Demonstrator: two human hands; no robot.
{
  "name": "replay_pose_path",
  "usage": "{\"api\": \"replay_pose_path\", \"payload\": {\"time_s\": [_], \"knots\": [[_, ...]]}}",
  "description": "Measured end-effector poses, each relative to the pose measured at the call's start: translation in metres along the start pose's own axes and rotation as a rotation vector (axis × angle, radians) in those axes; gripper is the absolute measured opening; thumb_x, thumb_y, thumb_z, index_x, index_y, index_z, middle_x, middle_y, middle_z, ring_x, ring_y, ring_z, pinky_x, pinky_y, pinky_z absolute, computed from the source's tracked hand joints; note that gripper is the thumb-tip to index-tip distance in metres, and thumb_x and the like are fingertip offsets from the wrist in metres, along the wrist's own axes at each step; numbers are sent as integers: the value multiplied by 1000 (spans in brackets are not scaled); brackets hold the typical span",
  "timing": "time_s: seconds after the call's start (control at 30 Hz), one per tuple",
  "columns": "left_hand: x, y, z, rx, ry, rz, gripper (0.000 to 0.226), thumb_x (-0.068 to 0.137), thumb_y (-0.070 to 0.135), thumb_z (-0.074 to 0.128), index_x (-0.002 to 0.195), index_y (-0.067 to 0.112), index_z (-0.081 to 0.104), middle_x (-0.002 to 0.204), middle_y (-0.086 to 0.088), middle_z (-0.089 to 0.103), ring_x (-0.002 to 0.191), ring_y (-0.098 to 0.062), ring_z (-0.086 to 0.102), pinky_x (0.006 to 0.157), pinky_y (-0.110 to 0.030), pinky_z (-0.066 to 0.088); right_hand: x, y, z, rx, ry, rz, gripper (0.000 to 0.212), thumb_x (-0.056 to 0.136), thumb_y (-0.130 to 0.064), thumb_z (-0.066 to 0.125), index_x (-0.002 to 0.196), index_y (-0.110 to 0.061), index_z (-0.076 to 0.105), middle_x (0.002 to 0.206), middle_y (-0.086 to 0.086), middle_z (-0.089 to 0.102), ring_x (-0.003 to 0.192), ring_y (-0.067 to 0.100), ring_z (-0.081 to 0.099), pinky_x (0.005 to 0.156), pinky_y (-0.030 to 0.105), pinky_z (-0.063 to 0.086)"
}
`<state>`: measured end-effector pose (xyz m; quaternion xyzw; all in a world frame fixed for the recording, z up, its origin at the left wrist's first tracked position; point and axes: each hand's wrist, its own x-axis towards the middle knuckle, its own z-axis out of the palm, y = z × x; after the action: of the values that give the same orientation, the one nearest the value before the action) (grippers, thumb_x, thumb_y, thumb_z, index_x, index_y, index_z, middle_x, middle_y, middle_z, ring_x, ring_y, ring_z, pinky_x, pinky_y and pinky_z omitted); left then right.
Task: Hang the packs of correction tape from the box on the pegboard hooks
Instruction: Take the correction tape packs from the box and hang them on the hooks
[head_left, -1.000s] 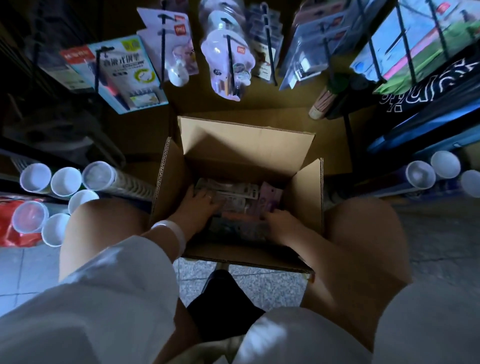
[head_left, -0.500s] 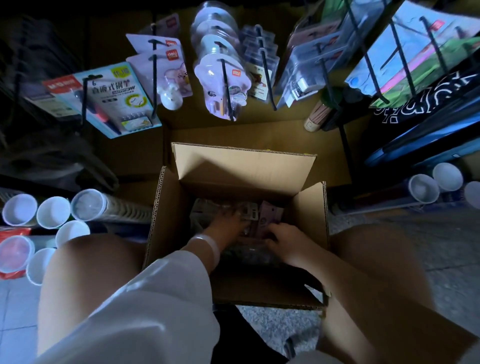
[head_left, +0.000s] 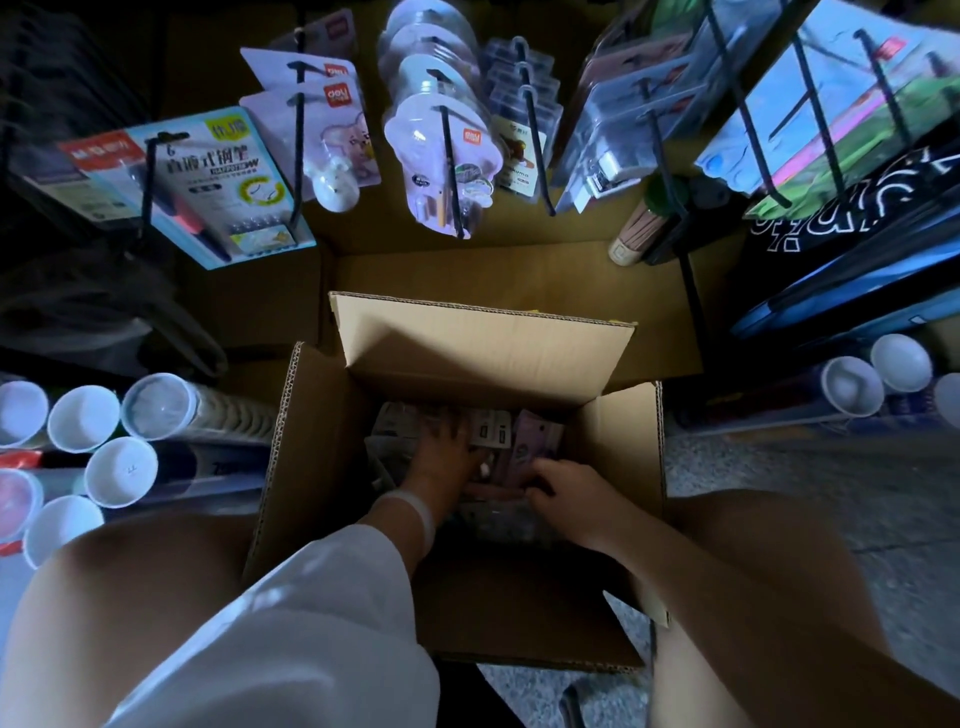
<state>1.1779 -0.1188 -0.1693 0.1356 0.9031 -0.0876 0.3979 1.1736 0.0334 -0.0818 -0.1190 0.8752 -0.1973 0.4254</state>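
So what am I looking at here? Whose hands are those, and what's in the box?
There is no machine here, just a person. A camera on their head looks down, so you see their own knees and arms. Between the knees sits an open cardboard box on the floor. Both hands reach into it: the left hand, with a pale band on its wrist, lies on the packs of correction tape, and the right hand is curled at the packs beside it. It is too dark to tell whether either hand really grips one. Above the box, other packs of stationery hang on black hooks. White-capped tubes lie on either side.
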Motion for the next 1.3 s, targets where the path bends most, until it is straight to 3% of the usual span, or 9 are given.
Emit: {"api": "replay_pose_path", "payload": {"time_s": [0.37, 0.53, 0.63, 0.73, 0.9, 0.97, 1.07, 1.2, 1.3], "knots": [[1, -2, -16, -23, 73, 77, 33, 96, 18, 43, 124, 6, 56, 130, -14, 55, 120, -33, 52, 94, -38, 43, -6, 3, -2, 32, -7, 18, 29, 96, -20, 43, 121, -15, 56, 124, 8, 59, 113, 23, 55, 92, 32, 45], [-12, -5, -22, 9, 47, 141, 36, 93, 35, 48, 116, 9, 60, 122, -13, 61, 111, -30, 58, 89, -35, 45, -10, 1, -4, 75, 13, 19, 29, 96, -19, 43, 121, -14, 56, 123, 9, 60, 112, 23, 56, 89, 31, 45], [-29, -9, -32, -8, 157, 133, 38, 94, 24, 47, 128, 7, 48, 128, -13, 55, 114, -32, 56, 87, -38, 46, -10, 0, -5, 89, 53, 39, 27, 96, -17, 43, 118, -12, 58, 119, 12, 61, 110, 26, 57, 86, 32, 46], [-59, -22, -44, -222, 294, 112, 54, 87, 22, 56, 137, 16, 37, 130, -9, 50, 116, -29, 54, 88, -37, 44, -12, -5, -6, 233, 157, 84, 26, 95, -15, 42, 115, -11, 58, 115, 12, 62, 106, 27, 58, 82, 33, 47], [-108, -49, -76, -808, 667, 75, 36, 84, 19, 57, 119, 14, 60, 106, -11, 65, 101, -30, 61, 80, -25, 43, -27, -24, -21, 467, 420, 27, 29, 97, -12, 39, 122, -9, 53, 109, 8, 62, 100, 18, 58, 79, 29, 47], [-127, -55, -92, -960, 706, 4, 31, 85, 2, 57, 115, 6, 63, 107, -15, 67, 101, -31, 61, 77, -20, 38, -33, -32, -29, 510, 403, -4, 33, 95, -12, 44, 127, -11, 50, 116, 8, 59, 108, 20, 56, 82, 28, 45], [-145, -63, -104, -1076, 706, -126, 33, 86, 11, 61, 119, 9, 61, 109, -16, 67, 103, -31, 61, 83, -27, 43, -46, -49, -44, 606, 272, -86, 42, 92, -16, 54, 133, -15, 44, 121, -2, 52, 114, 16, 53, 83, 21, 46], [-165, -69, -109, -1510, 767, -148, 24, 83, 8, 64, 107, 9, 65, 85, -10, 68, 80, -26, 63, 79, -41, 52, -63, -69, -56, 684, 319, -219, 12, 91, -20, 58, 99, -25, 51, 90, -17, 57, 86, 1, 57, 65, 6, 43], [-185, -69, -114, -1805, 785, -117, 14, 87, 0, 57, 97, 6, 64, 84, -6, 66, 79, -22, 61, 77, -37, 51, -72, -82, -60, 807, 372, -256, 18, 92, -27, 55, 75, -27, 56, 72, -12, 57, 74, 8, 52, 68, 23, 37]]}}
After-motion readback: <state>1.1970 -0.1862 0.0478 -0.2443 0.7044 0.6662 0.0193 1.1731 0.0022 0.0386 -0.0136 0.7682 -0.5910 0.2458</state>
